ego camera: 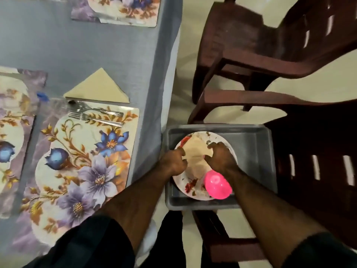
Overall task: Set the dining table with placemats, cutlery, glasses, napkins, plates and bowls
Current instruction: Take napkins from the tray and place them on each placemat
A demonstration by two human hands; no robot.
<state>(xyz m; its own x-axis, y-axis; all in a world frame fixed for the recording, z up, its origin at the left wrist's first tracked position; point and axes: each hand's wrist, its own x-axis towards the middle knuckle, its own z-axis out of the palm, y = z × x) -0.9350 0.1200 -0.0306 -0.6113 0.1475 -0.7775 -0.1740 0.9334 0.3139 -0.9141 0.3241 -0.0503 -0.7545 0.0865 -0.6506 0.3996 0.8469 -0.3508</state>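
mats (83,165), forks (96,115), napkin (98,88) set; i see both hands, left (173,161) and right (220,157), pinching napkins on the plate (185,187) at 3 o'clock.

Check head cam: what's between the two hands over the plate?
In the head view, a folded beige napkin lies on the plate between the left hand and right hand; both hands appear to grip its edges.

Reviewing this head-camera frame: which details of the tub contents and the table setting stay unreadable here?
- Beige folded napkin on the white patterned plate: whether the left hand and right hand grip it is blurred.
- Grey plastic tub: its support is hidden beneath it.
- Clear glass beside the steel forks: motion-blurred.
- Far floral placemat: cut off by the top edge.
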